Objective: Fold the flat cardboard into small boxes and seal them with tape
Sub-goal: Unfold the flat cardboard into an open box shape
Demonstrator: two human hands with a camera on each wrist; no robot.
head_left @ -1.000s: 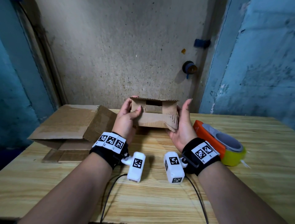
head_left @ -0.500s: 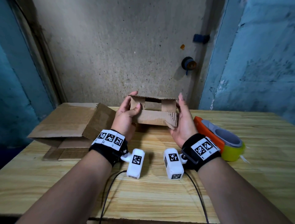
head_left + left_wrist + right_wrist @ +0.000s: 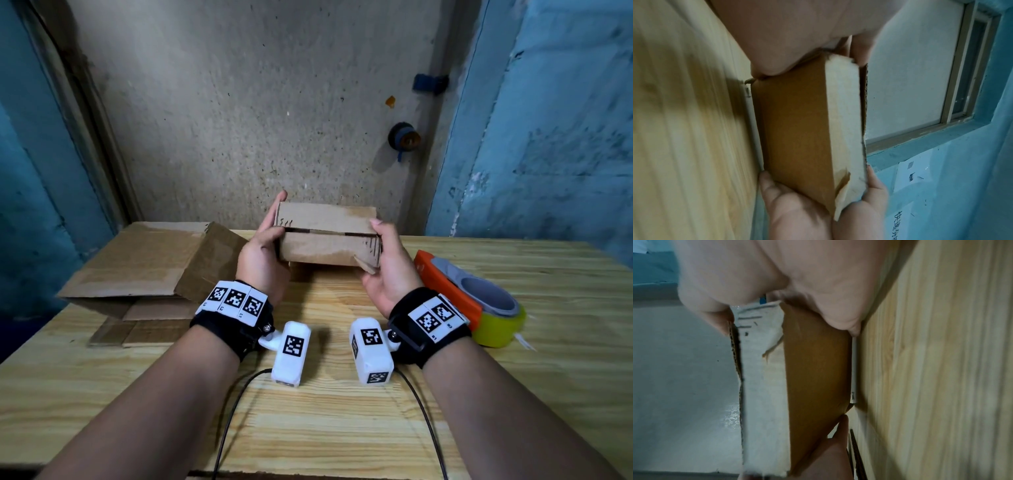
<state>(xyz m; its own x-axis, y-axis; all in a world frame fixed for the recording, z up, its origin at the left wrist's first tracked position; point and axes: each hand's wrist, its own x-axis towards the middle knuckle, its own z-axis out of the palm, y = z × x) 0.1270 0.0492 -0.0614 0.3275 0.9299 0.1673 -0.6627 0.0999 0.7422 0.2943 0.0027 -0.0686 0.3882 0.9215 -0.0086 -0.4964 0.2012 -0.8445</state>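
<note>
1. I hold the small brown corrugated cardboard box (image 3: 327,236) above the pale pine worktop (image 3: 342,428), in front of the grey wall, one hand at each end.
2. My left hand (image 3: 262,260) curls its fingers (image 3: 279,202) round the left end, thumb on the near face; my right hand (image 3: 388,270) wraps the right end the same way.
3. The two top flaps meet at a thin dark seam, untaped.
4. I judge it light and fairly stiff, though the worn, torn corner near my right hand looks soft, so I would squeeze the end walls, not the flaps.
5. The flaps may spring up; a thumb on the seam should hold them.
6. The orange tape dispenser with its yellow roll (image 3: 479,308) lies just beside my right wrist; flat brown cardboard sheets (image 3: 137,270) lie on the left.
</note>
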